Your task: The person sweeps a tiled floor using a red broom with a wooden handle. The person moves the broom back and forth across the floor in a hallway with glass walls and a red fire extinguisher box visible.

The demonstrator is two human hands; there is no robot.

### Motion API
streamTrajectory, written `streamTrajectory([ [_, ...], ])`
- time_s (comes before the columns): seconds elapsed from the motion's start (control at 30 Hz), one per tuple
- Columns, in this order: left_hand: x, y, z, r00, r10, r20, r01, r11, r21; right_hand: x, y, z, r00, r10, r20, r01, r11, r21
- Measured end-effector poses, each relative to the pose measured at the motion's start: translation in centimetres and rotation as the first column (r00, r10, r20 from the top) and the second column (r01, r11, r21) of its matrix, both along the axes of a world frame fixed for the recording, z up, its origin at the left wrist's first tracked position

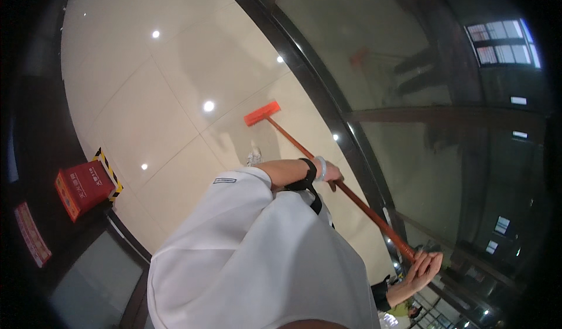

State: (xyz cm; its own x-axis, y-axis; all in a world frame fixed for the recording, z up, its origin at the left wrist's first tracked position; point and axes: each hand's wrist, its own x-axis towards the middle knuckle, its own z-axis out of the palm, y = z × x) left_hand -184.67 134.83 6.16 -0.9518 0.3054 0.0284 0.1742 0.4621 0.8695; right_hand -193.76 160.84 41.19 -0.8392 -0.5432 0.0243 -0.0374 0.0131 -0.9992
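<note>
A broom with an orange-red head and a long reddish-brown handle slants across the view. Its head rests on the glossy tile floor, bristles facing down. My left hand grips the handle around its middle; a pale bangle and a black strap circle that wrist. At the handle's upper end, my right hand has its fingers curled around it, with a black band at the wrist. The white top that I wear hides the floor below. One shoe shows just short of the broom head.
Dark glass panels run along the right, above a black skirting ledge. To the left, a red fire-extinguisher box bearing writing stands by a yellow-and-black striped board. Another person is partly visible at lower right.
</note>
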Motion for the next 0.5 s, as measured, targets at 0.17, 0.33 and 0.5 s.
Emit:
streamTrajectory([
  [0.17,2.9,-2.2,-2.8,0.977,0.206,0.049,-0.189,0.953,-0.239,-0.8,-0.6,-6.6,0.957,-0.268,0.108,0.276,0.959,-0.068],
  [0.33,7.8,-1.8,-5.7,0.863,0.503,0.053,-0.446,0.806,-0.389,1.1,-2.5,-14.0,0.96,0.171,0.222,-0.156,0.984,-0.086],
  [0.5,8.4,1.4,-5.9,0.825,0.551,0.127,-0.455,0.78,-0.429,2.3,0.5,-15.0,0.94,0.138,0.313,-0.121,0.99,-0.074],
])
